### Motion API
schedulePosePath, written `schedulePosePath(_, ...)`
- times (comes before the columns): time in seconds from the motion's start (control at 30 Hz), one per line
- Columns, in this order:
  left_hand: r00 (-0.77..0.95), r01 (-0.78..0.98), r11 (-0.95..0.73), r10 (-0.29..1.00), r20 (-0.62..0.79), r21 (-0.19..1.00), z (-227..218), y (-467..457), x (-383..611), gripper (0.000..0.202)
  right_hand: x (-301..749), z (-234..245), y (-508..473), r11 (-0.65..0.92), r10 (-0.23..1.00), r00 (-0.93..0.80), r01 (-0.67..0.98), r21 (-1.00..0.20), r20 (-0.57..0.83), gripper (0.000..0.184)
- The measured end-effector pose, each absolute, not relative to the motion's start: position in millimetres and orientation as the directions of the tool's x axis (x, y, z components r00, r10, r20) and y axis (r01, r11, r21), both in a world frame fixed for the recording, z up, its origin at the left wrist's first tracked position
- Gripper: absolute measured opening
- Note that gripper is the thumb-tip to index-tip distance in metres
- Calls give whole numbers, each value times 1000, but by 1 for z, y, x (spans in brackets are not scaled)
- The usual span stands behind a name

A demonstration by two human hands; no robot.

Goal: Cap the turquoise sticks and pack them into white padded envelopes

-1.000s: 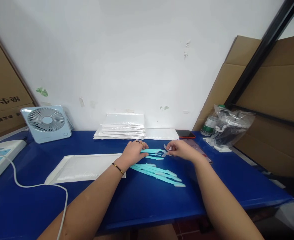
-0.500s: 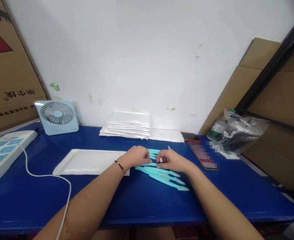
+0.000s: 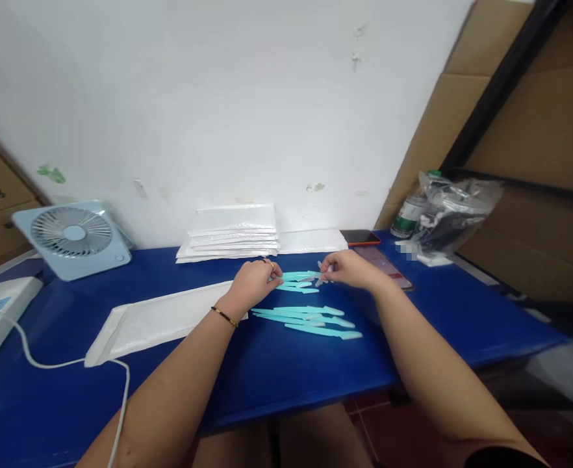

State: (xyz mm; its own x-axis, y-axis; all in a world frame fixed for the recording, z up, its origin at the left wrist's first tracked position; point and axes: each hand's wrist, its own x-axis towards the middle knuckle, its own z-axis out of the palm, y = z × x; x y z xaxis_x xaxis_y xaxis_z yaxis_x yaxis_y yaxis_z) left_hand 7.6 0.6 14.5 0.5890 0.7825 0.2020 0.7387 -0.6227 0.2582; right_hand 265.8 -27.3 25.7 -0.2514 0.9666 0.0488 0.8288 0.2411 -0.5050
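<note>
My left hand (image 3: 254, 284) is closed in a pinch at the handle ends of several teal eyebrow razors (image 3: 293, 277), holding one of them by its handle. At the blade end, my right hand (image 3: 349, 268) pinches a small whitish piece that looks like a blade cap, partly hidden by the fingers. Small translucent caps (image 3: 319, 282) lie beside those fingertips. Nearer me, several more teal razors (image 3: 323, 332) lie loosely fanned on the blue table, blade ends to the right. A white padded envelope (image 3: 160, 318) lies flat to the left, partly behind my left wrist.
A stack of white padded envelopes (image 3: 232, 234) stands against the wall, with another envelope (image 3: 313, 240) beside it. Two phones, one dark (image 3: 359, 238), lie at the right, near a bottle (image 3: 407, 218) and a plastic bag (image 3: 455, 208). A fan (image 3: 75, 234), power strip (image 3: 4, 312) and white cable (image 3: 47, 365) occupy the left.
The view has turned to the right and tilted. My hands have moved a little apart, showing more of the upper razors and the translucent caps between them.
</note>
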Motion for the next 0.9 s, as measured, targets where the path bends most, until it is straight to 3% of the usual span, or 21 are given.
schedulePosePath(0.1, 632, 705, -662, 749, 198, 256, 14, -2, 11, 26, 270, 35, -33, 264, 951, -308, 811, -522, 3, 19)
schedulePosePath(0.27, 718, 633, -696, 692, 81, 338, 20, -15, 16, 31, 265, 41, -43, 320, 779, -535, 788, -526, -327, 24)
schedulePosePath(0.33, 740, 606, -697, 671, 50, 382, 22, -20, 18, 35, 262, 38, -43, 336, 749, -554, 791, -512, -363, 18)
schedulePosePath(0.43, 773, 575, -713, 634, 19, 401, 20, -22, 20, 36, 258, 35, -41, 403, 753, -595, 755, -517, -280, 11)
schedulePosePath(0.6, 735, 632, -724, 673, 84, 277, 16, -15, 22, 26, 256, 38, -40, 475, 806, -588, 712, -517, -69, 13)
schedulePosePath(0.77, 668, 706, -685, 728, 152, 178, 15, -9, 23, 23, 259, 33, -37, 387, 874, -485, 745, -543, -42, 12)
schedulePosePath(0.9, 604, 759, -620, 785, 140, 200, 11, 1, 15, 23, 267, 27, -33, 243, 942, -330, 800, -548, -64, 14)
